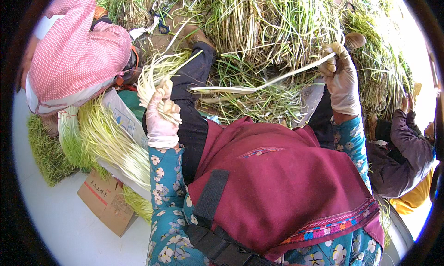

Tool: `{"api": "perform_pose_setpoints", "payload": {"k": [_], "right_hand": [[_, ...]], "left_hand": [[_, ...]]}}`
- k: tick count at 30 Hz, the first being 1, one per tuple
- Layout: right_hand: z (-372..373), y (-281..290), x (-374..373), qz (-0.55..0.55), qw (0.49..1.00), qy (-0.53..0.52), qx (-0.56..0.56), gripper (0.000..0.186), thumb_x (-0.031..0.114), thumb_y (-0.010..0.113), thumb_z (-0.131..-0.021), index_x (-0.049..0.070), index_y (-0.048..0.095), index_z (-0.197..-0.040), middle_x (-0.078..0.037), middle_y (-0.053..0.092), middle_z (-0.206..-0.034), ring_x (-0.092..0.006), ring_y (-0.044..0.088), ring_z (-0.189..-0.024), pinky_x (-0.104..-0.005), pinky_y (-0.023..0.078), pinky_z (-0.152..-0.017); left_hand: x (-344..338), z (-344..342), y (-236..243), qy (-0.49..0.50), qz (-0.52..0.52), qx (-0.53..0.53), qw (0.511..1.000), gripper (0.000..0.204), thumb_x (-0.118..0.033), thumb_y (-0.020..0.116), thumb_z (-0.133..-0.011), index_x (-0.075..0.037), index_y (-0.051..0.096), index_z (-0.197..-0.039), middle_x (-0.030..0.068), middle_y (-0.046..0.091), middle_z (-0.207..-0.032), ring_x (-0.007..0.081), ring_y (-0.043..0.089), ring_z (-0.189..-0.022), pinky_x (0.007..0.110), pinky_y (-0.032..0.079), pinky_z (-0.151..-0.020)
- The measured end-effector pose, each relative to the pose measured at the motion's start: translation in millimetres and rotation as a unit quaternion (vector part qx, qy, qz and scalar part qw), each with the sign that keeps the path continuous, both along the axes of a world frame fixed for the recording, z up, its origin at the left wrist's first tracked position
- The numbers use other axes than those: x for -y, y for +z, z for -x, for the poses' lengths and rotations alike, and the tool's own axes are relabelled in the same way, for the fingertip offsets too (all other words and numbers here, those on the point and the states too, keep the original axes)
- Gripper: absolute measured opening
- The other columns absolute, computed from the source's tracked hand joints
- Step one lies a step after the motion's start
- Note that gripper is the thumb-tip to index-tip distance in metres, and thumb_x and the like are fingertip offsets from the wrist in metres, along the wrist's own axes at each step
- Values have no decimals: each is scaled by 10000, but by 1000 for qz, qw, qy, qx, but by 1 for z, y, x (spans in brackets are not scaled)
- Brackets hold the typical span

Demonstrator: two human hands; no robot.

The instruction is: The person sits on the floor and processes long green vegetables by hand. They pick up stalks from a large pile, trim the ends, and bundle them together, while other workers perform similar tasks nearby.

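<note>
1. Because the right hand (pixel 341 76) pinches one end of a long pale stalk (pixel 249 89), I take my bearings from there; the gloved fingers are bent tightly on it.
2. From that grip I see the long axis slope down leftward, bend partway, then run nearly level toward the left hand (pixel 163 110).
3. The loose tip ends short of that fist, just to its right. I judge this gap to be the relation that matters: the right hand touches the stalk, while the left is nearer its free end.
4. I see the left hand clenched around a bunch of pale stalks (pixel 150 79), their tops fanning out above the thumb.
5. The stalk crosses my view in front of the near edge of the heap of greens (pixel 273 30); how high it hangs, I cannot tell.
6. Off to the left, yellowish stalks (pixel 120 136) lie along a white sack (pixel 115 105), with a cardboard box (pixel 104 201) near its lower edge.
</note>
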State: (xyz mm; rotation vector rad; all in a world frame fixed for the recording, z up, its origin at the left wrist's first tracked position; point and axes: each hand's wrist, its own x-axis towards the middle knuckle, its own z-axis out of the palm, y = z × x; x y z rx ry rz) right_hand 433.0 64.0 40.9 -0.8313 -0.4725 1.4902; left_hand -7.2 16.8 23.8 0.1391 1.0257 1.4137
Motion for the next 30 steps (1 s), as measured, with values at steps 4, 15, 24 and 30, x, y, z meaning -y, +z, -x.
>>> {"api": "perform_pose_setpoints", "payload": {"k": [4, 15, 24, 30], "right_hand": [[45, 28, 6, -61, 990, 57, 116, 241, 242, 596, -944, 15, 650, -1006, -82, 675, -860, -69, 466, -589, -210, 407, -564], [160, 49, -11, 3, 949, 211, 236, 140, 177, 690, -919, 41, 664, -904, 18, 623, -716, -40, 537, -608, -196, 419, -555], [142, 2, -6, -105, 842, 480, 222, 470, 275, 644, -947, -9, 518, -1300, -24, 651, -981, -88, 586, -841, -236, 488, -762], [148, -21, 21, -21, 846, 524, 98, 452, 502, 594, -935, 65, 691, -997, 6, 654, -789, -69, 542, -654, -218, 421, -572]], "left_hand": [[-11, -34, 16, -91, -94, 88, 987, 585, -129, 648, -860, -3, 433, -1389, 141, 617, -1278, 26, 448, -440, 209, 421, -432], [10, -116, 5, -335, -12, -59, 940, 317, -196, 660, -900, 44, 655, -1107, 131, 720, -883, 75, 568, -488, 174, 432, -411], [-17, -79, -13, -223, -43, 160, 961, 423, -249, 625, -932, 63, 573, -1214, 104, 694, -877, 98, 545, -511, 226, 462, -452], [-27, -59, -4, -211, -96, 291, 928, 429, -243, 546, -984, 72, 529, -1275, 28, 580, -764, 84, 441, -477, 275, 418, -507]]}}
